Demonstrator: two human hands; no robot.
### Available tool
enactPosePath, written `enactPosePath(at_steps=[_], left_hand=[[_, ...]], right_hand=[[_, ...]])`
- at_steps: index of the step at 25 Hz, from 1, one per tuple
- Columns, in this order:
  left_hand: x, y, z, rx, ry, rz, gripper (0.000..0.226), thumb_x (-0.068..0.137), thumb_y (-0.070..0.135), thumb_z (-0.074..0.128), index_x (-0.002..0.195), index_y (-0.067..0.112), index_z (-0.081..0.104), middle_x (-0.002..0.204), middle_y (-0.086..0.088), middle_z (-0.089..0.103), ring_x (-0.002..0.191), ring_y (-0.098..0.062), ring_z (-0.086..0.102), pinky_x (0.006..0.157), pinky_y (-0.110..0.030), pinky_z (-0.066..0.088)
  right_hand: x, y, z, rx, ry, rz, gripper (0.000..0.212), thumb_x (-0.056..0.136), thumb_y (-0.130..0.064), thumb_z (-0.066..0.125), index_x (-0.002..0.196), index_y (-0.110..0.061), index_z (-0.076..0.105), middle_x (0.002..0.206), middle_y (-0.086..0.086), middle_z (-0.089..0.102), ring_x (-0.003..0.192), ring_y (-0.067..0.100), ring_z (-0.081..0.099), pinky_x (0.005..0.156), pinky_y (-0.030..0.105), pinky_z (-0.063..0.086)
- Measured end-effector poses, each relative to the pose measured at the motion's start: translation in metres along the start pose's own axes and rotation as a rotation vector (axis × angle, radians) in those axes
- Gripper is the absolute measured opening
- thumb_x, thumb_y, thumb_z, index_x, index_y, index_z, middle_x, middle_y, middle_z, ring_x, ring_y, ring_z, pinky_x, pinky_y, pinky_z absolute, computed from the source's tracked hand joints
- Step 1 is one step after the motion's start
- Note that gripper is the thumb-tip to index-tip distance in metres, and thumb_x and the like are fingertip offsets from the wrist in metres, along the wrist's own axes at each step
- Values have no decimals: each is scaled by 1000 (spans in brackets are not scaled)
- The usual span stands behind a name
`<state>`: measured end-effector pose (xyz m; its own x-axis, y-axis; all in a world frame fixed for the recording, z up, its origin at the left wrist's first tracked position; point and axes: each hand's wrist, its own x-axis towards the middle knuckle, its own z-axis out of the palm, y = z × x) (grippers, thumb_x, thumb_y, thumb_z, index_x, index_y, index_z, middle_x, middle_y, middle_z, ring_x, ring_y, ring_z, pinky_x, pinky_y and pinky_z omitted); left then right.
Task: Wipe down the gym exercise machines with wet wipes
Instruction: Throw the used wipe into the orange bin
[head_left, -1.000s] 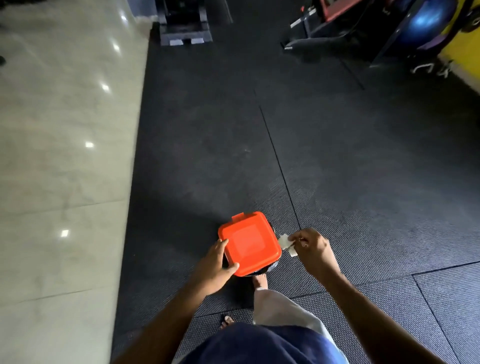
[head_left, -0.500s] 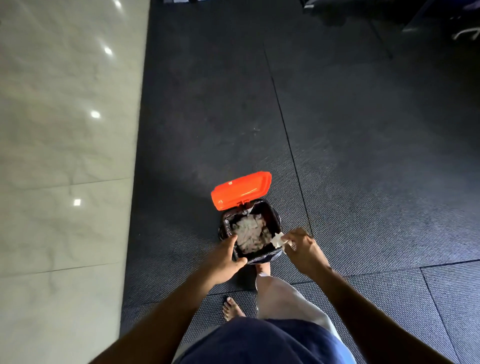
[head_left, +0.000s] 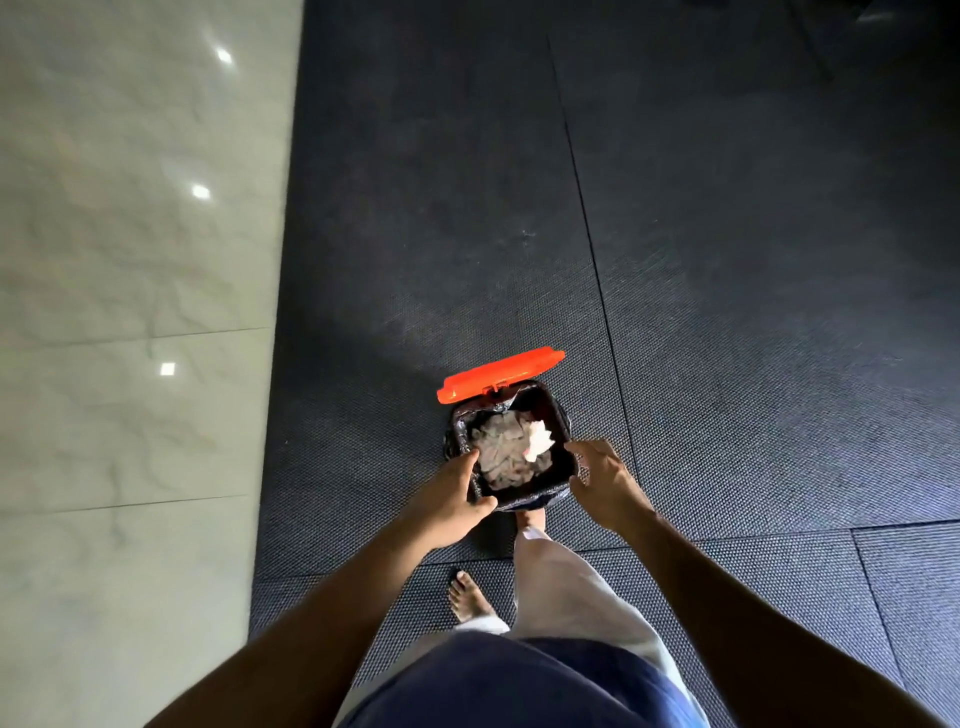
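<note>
A small black bin (head_left: 563, 423) with a black liner stands on the dark mat, its orange lid (head_left: 498, 375) raised at the back. Several crumpled used wipes fill it, and a bright white wipe (head_left: 540, 441) lies on top at the right. My left hand (head_left: 452, 499) rests against the bin's near-left rim, fingers relaxed. Just beside the near-right rim hovers my right hand (head_left: 605, 480), fingers spread and holding nothing. One bare foot (head_left: 530, 519) is at the bin's base.
Dark rubber mat tiles (head_left: 727, 260) stretch ahead and to the right. A glossy pale tiled floor (head_left: 130, 312) runs along the left. My other bare foot (head_left: 470, 597) stands on the mat behind the bin. No exercise machines are in view.
The bin's orange lid swung up from shut to open. My right hand let go of the white wipe it pinched, and the wipe now lies in the bin. The view tilted down.
</note>
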<state>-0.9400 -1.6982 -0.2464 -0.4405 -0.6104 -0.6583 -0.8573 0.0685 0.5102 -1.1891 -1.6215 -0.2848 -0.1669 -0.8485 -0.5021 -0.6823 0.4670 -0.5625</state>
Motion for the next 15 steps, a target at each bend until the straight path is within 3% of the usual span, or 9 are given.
enactPosePath(at_steps=[3,11,15], left_hand=[[0,-7,1,5,-2,-1,83,102,40,62,166,14,16,172,-6,20,156,-20,24,124,-29,21],[-2,0,-13,44,18,34,84,101,44,61,166,18,15,172,-7,20,154,-24,30,123,-36,28],[-7,7,-33,50,84,59,81,102,41,62,166,17,19,171,-5,24,154,-20,30,120,-29,26]], right_hand=[[-6,8,3,4,0,9,47,94,-12,66,140,-16,56,135,10,53,117,24,61,89,32,55],[-24,-7,-11,-11,67,-8,45,99,-22,62,141,-10,54,138,8,59,116,18,63,73,9,43],[-32,-33,-34,-1,132,-64,52,98,-24,63,147,-13,48,144,8,58,127,22,59,95,30,48]])
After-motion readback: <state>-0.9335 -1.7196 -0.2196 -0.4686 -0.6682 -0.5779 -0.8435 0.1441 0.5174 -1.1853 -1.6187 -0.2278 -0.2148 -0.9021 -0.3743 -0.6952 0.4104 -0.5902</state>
